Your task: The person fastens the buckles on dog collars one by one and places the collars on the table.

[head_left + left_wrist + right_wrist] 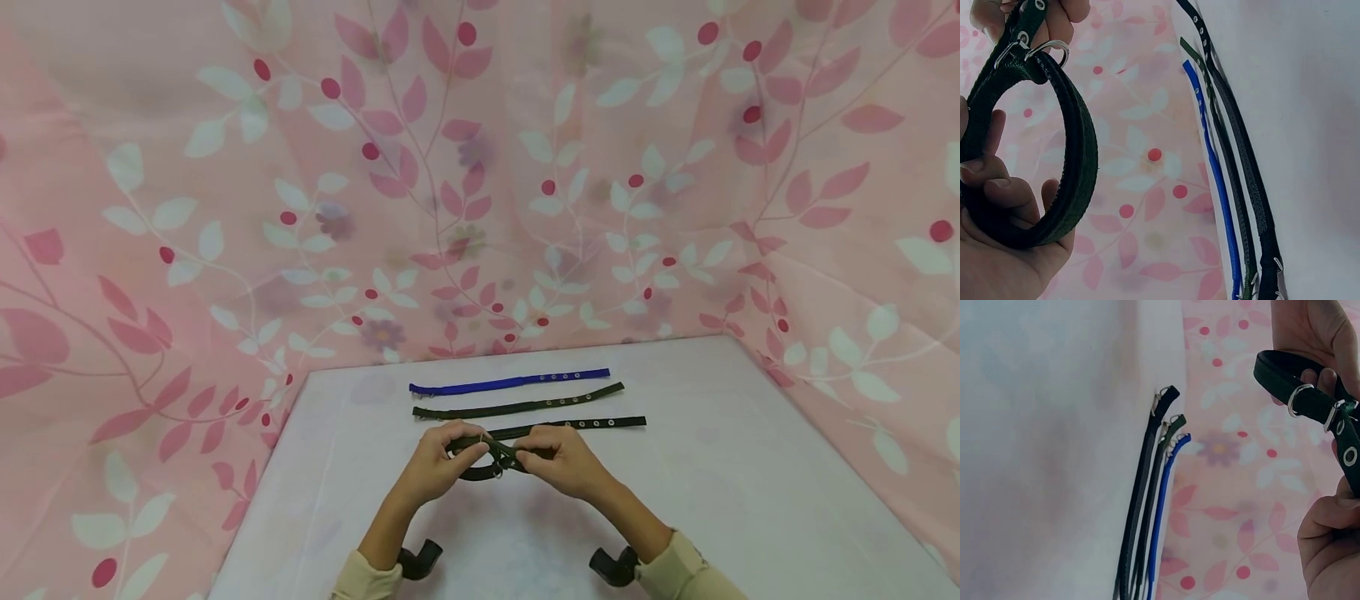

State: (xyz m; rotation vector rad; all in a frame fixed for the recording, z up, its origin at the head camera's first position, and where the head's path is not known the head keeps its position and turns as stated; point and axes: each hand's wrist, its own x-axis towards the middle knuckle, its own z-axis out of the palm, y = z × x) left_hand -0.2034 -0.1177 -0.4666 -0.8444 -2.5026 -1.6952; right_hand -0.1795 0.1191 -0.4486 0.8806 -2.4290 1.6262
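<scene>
A dark green pet collar [1082,169] is bent into a loop above the table, held between both hands. My left hand [438,462] grips the padded loop, its fingers curled round the band in the left wrist view. On the other side, my right hand [566,460] pinches the strap end with the eyelets [1350,456]. The strap passes through a metal buckle [1333,415], and a D-ring [1299,400] stands beside it on the band. In the head view the hands cover part of the collar.
Three collars lie stretched out side by side beyond the hands: a blue collar [480,386], a green collar [487,411] and a black collar [626,422] nearest me. They rest on a white table [750,500]. Pink floral cloth [480,167] hangs behind and beside it.
</scene>
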